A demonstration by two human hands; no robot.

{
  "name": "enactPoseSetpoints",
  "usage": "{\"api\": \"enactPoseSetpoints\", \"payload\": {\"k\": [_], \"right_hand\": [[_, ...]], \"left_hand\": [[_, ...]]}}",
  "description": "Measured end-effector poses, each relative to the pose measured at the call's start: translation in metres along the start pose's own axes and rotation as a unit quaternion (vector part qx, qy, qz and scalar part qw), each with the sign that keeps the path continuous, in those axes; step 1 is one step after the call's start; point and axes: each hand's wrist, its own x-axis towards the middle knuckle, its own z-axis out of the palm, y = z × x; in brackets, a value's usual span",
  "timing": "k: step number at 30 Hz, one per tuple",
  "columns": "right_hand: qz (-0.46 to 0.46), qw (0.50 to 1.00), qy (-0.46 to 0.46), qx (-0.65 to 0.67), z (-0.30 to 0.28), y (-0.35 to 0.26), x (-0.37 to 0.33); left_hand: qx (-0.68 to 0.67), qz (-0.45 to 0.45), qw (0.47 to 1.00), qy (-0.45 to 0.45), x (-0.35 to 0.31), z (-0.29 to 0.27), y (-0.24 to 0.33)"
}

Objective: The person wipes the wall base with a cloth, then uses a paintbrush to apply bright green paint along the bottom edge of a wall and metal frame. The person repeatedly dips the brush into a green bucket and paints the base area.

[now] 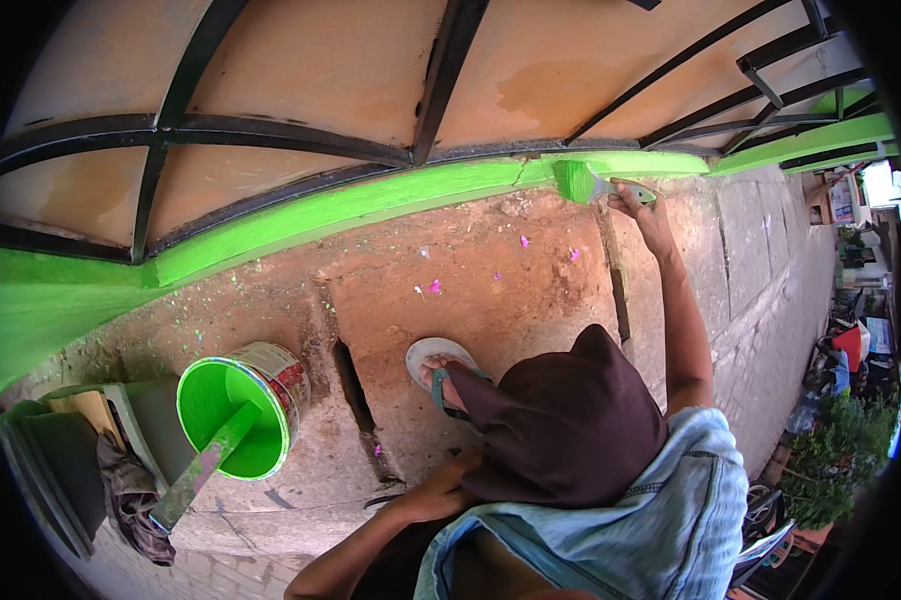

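Observation:
My right hand (631,197) is closed around the handle of a wide paintbrush (577,181). Its bristles are loaded with bright green paint and touch the green ledge (451,184) at the foot of the wall. Down by my bent knee, my left hand (443,492) rests against the dark brown cloth (571,425) over my leg; its fingers are mostly hidden. To the left stands a paint bucket (289,385), green inside. A paint-smeared flat stick (209,462) leans out over its rim.
Black metal bars (291,137) frame orange-brown panels above the ledge. A narrow dark slot (352,384) cuts the stained paving near my sandalled foot (446,372). Grey containers (51,465) and a crumpled rag (131,500) lie left of the bucket. Plants (841,460) line the far right.

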Motion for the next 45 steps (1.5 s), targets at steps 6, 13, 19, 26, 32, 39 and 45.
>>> {"api": "enactPoseSetpoints", "payload": {"k": [6, 13, 19, 26, 32, 39, 45], "right_hand": [[-0.063, 0.959, 0.185, -0.205, -0.065, 0.037, 0.043], [-0.076, 0.945, 0.040, -0.317, 0.007, 0.000, 0.020], [-0.014, 1.000, 0.019, 0.000, 0.012, 0.004, 0.018], [-0.158, 0.915, 0.122, -0.350, 0.003, 0.011, 0.017], [-0.111, 0.988, -0.012, -0.109, 0.067, -0.003, -0.014], [-0.102, 0.964, 0.154, -0.192, 0.008, 0.026, 0.012], [-0.112, 0.948, 0.073, -0.289, 0.042, 0.008, -0.011]], "left_hand": [[-0.014, 0.011, 1.000, -0.001, 0.001, -0.002, 0.001], [0.024, -0.003, 1.000, 0.005, -0.003, 0.000, -0.018], [0.004, 0.005, 1.000, -0.009, -0.001, -0.001, -0.015], [-0.002, 0.002, 1.000, -0.012, -0.003, -0.001, -0.022], [-0.010, 0.001, 1.000, -0.011, -0.004, -0.003, -0.010], [-0.002, 0.008, 1.000, -0.013, -0.006, -0.002, -0.016], [-0.019, -0.010, 1.000, -0.007, -0.005, -0.001, -0.002]]}}
